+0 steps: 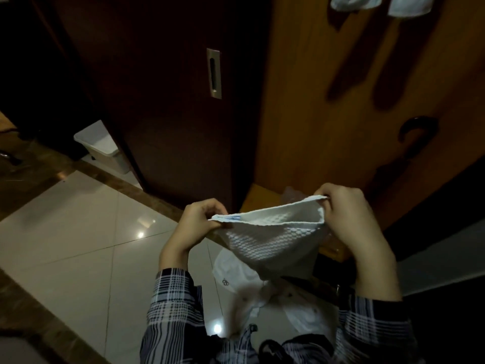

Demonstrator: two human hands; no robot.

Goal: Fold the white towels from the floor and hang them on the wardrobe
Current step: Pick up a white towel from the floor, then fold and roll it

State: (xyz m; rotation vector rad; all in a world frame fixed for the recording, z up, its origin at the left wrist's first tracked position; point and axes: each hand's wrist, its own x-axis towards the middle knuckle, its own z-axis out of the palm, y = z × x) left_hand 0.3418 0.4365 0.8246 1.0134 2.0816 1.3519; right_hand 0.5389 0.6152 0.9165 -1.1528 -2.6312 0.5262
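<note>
The left hand (199,222) and right hand (346,214) each pinched a top corner of a white waffle-weave towel (267,243), held in the air between them. Below lay a glossy pale tiled floor (78,232) with a brown border; ahead stood a dark wardrobe door (170,101) beside a lighter wooden door (328,101), where 2 hung towels (380,3) showed. The towel's top edge ran left to right, its body tapering downward.
</note>
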